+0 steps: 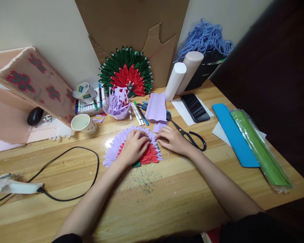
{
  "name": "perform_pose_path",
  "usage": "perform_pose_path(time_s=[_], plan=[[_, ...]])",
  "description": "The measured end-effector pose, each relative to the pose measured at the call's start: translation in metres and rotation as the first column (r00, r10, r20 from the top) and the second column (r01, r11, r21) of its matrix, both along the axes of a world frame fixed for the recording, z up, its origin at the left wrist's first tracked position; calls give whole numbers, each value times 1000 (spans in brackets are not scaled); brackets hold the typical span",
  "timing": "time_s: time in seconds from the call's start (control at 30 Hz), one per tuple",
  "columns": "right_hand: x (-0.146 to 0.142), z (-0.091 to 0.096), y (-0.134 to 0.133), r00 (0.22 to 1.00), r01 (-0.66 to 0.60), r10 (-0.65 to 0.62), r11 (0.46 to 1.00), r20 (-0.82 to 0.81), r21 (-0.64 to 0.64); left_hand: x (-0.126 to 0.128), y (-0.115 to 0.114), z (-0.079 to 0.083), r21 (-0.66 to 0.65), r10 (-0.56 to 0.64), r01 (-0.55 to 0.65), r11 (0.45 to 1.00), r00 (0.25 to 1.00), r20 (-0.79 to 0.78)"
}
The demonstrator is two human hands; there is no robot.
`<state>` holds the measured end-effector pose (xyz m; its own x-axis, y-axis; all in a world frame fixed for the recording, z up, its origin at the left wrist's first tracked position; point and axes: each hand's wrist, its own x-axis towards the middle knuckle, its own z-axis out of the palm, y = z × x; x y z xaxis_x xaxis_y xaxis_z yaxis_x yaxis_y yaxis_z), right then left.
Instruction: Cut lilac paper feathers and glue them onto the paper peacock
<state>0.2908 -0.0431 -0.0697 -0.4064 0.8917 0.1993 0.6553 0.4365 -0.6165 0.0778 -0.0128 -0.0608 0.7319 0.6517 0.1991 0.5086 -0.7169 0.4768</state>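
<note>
A half-round paper fan (114,148) lies flat on the wooden table, with lilac petals around red ones and a bit of green at its base. Over its middle lies my left hand (133,145), fingers bent and closed onto the petals; the fingertips are partly hidden. My right hand (171,139) is at the fan's right edge, thumb and fingers together in a pinch. Whatever is in that pinch is too small to make out. Black-handled scissors (188,135) lie just beyond my right hand, beside folded lilac crepe paper (156,107).
Behind stand a green and red fan (128,72), a tub of lilac scraps (118,109), markers (140,114) and a paper cup (83,124). A hot glue gun (17,186) with a looping cord lies left. A phone (195,107) and blue (235,135) and green (260,148) paper lie right.
</note>
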Motion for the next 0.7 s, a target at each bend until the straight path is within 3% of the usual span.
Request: perform_pose_path(time_s=[0.37, 0.7], plan=[[0, 4, -2, 1000, 25, -24, 999, -17, 25, 1, -1, 0, 14, -4, 4, 1000, 1000, 0], [19, 6, -2, 958, 284, -287, 952, 8, 116, 1, -2, 0, 20, 30, -31, 999, 999, 29]])
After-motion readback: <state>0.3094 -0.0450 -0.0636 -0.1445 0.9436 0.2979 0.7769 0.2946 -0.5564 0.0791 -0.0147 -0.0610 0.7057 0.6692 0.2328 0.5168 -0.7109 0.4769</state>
